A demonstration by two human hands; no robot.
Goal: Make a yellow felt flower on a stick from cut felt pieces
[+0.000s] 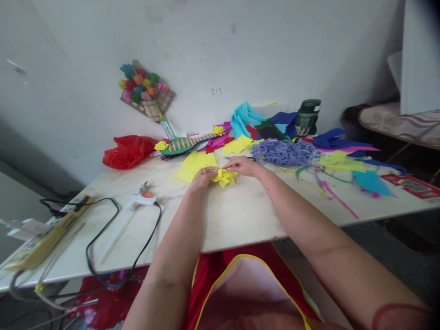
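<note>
A yellow crepe-paper flower [225, 177] with ruffled petals is held just above the white table between both hands. My left hand [205, 176] is closed on its left side, the fingertips pinched together. From behind and to the right, my right hand [242, 165] pinches at the flower's upper edge, its fingers partly hidden from view. Flat yellow paper [195, 165] lies behind my left hand. Close beyond my right hand sits a tangled heap of purple-blue yarn [285, 153].
A white glue gun [140, 200] with a black cord lies left, near a yellow power strip [48, 236]. Red plastic [129, 152], a green striped craft piece [185, 145], coloured paper scraps [371, 182] and a dark bottle [307, 118] line the back and right. A paper-flower decoration [146, 89] leans against the wall.
</note>
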